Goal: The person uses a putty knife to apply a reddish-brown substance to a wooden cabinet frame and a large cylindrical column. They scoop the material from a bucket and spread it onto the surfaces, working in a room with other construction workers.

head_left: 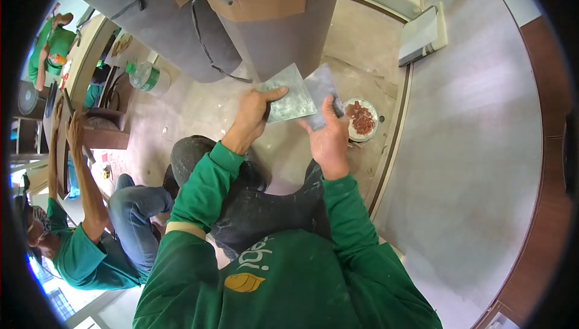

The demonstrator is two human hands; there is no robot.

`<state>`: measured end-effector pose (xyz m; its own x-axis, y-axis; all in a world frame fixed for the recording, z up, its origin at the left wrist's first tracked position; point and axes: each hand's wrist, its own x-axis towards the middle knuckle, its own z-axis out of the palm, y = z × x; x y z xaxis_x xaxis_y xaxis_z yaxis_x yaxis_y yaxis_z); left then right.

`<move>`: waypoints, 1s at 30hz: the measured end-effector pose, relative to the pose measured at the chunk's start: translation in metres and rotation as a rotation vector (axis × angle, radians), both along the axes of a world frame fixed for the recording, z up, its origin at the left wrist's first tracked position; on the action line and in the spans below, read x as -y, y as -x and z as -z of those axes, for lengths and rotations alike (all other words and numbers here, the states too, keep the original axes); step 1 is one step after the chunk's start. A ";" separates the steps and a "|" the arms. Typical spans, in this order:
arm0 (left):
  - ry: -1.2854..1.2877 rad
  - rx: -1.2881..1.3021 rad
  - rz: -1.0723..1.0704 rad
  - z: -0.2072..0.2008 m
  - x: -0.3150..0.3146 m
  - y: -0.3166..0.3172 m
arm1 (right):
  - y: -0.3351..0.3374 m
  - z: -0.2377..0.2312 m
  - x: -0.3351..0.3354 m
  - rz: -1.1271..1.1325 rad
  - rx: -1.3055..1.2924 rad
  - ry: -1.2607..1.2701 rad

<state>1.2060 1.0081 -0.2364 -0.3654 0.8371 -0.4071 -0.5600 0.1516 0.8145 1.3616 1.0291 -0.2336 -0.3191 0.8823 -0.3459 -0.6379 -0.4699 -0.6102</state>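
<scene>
My left hand [249,115] grips a thin, square, greenish-grey plate [291,97], its thumb lying flat on the smudged upper face. My right hand [329,142] is closed on the lower end of a second thin grey plate [326,83], thumb on top. The two plates meet side by side in front of me, and the left one partly covers the right one's edge. Just right of my right hand, a round white tub [365,138] stands on the floor with reddish-brown, lumpy material in it. Both forearms are in green sleeves.
Large grey cylinders [274,45], one wrapped in cardboard and strapping, stand ahead. A clear bottle [145,77] with green cap is at left. A co-worker [96,250] crouches left, arms raised to a bench; another person [57,45] is farther back. A grey panel [464,166] rises at right.
</scene>
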 end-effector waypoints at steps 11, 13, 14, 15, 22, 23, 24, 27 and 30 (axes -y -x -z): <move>0.204 -0.483 0.082 0.006 0.018 0.040 | -0.035 0.054 0.023 -0.049 1.137 -1.468; 0.240 -0.590 0.191 0.004 0.022 0.045 | -0.024 0.120 0.008 -0.644 1.488 -1.206; 0.237 -0.432 0.240 0.002 0.026 0.054 | -0.025 0.146 0.006 -0.952 1.622 -1.034; 0.287 -0.527 0.192 0.002 0.032 0.062 | -0.030 0.147 0.010 -0.911 1.465 -0.852; 0.250 -0.536 0.039 0.019 0.037 0.083 | -0.099 0.189 0.033 -0.815 0.513 0.151; 0.245 -0.521 0.086 0.021 0.032 0.076 | -0.123 0.189 0.022 -0.928 0.386 0.317; 0.236 -0.505 0.136 0.017 0.024 0.068 | -0.156 0.223 0.010 -1.018 0.622 0.115; 0.173 -0.631 0.350 0.019 0.004 0.050 | -0.251 0.241 -0.030 -1.048 1.289 -0.337; 0.130 -1.018 0.594 0.041 -0.032 0.044 | -0.296 0.242 -0.028 -0.477 1.666 -0.163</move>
